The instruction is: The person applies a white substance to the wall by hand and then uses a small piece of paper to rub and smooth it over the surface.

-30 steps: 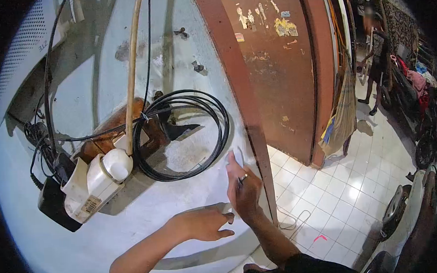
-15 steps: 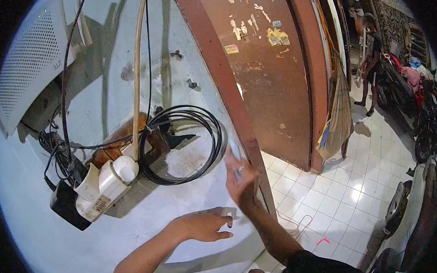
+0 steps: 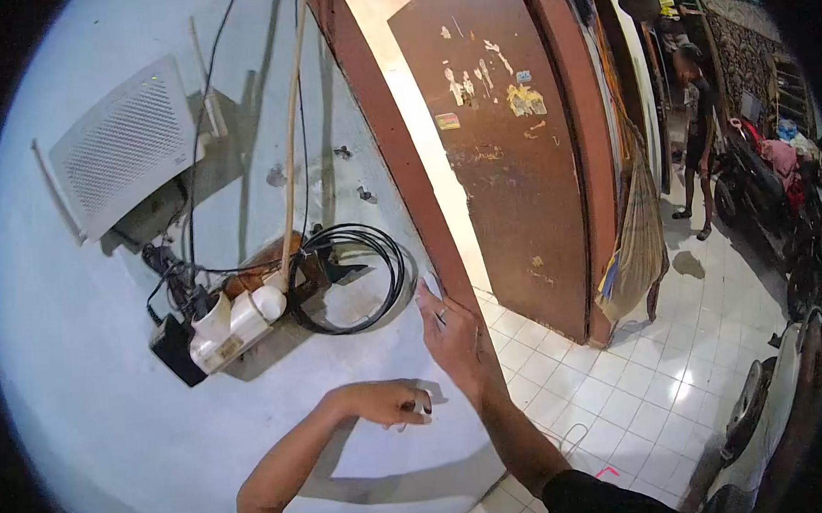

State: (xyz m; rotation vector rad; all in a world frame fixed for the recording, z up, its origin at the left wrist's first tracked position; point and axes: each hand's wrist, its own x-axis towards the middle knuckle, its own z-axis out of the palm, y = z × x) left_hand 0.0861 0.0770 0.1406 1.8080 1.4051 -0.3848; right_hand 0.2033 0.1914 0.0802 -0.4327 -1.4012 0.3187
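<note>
My right hand [image 3: 453, 342] is closed around a small pale object [image 3: 431, 283] whose end pokes out above the fingers, against the white wall [image 3: 384, 478] beside the brown door frame [image 3: 383, 134]. Its kind is not clear, since the fingers cover most of it. Lower and to the left, my left hand [image 3: 381, 403] is close to the wall with bent fingers and a gap before the thumb; nothing shows in it. Just left of my right hand hangs a coil of black cable [image 3: 398, 284].
On the wall are a white router [image 3: 122, 145], a white power strip [image 3: 235, 333] with plugs, and a black adapter [image 3: 175, 351]. Beyond the frame stand a worn brown door [image 3: 508, 179] and a broom [image 3: 635, 233]. A person [image 3: 697, 143] stands farther back, near motorbikes [image 3: 766, 186].
My view has shifted, bringing the whole router into sight. My left hand's fingers have curled in more. My right hand stays by the door frame. The distant person has shifted stance.
</note>
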